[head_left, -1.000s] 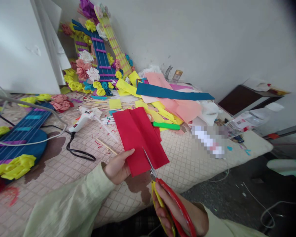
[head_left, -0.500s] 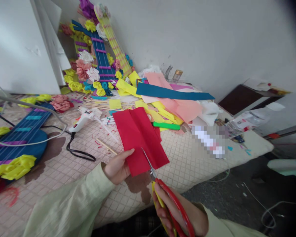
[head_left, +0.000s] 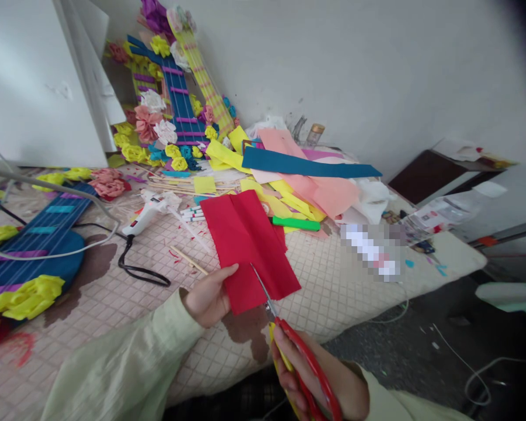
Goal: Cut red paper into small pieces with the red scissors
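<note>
My left hand (head_left: 211, 297) pinches the lower left edge of a creased sheet of red paper (head_left: 249, 234), thumb on top and fingers underneath. In my right hand (head_left: 315, 368) are scissors (head_left: 302, 345) with red and yellow handles. Their blades reach up into the red sheet from its near edge, one blade lying over the paper. A green marker-like stick (head_left: 296, 224) lies just right of the sheet, partly beside another bit of red. Left of the sheet rests a thin wooden stick (head_left: 188, 259).
A white glue gun (head_left: 144, 213) with a black cord lies left. A blue paper guitar (head_left: 48, 240) with yellow flowers is at far left. Pink, yellow and blue paper strips (head_left: 311, 164) are heaped behind. Decorated guitars (head_left: 182, 99) lean on the wall. The table edge (head_left: 355, 318) runs along the right.
The scissor handles have shifted very slightly and the blades look a little closer together. My left hand and the red paper have hardly moved.
</note>
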`<state>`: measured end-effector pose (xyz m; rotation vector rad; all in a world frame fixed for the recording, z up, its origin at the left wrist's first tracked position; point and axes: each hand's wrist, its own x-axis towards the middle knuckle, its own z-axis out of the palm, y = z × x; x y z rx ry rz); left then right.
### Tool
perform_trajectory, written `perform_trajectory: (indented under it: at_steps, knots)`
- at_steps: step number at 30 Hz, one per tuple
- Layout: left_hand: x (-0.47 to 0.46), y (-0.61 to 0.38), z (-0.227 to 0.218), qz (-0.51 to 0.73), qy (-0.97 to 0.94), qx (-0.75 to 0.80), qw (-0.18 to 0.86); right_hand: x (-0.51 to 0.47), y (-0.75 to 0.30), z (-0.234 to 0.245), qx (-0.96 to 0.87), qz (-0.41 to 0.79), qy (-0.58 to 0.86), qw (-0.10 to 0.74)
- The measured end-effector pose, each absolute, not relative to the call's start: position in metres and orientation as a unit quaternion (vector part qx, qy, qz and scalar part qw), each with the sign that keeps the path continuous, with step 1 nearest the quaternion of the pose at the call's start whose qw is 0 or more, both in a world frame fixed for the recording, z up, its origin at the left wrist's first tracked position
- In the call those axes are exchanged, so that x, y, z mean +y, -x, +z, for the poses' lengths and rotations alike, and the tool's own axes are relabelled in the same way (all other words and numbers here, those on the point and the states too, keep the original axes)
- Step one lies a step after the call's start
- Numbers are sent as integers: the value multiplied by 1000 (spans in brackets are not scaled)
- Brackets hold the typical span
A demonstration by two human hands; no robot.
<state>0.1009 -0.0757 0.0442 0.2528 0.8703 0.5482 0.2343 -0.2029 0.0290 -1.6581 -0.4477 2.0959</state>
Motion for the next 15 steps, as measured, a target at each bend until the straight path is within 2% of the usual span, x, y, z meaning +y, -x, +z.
perform_trajectory:
  at_steps: [5,11,15]
  knots:
    - [-76,-100,44,259,-116,407,868,-202,-231,33,-136,744,617,217]
    - [-78,-99,42,257,-122,387,877,-200,-247,15,-124,820,511,228]
    - [-77,-98,41,257,-123,386,877,-198,-251,11,-125,824,502,232]
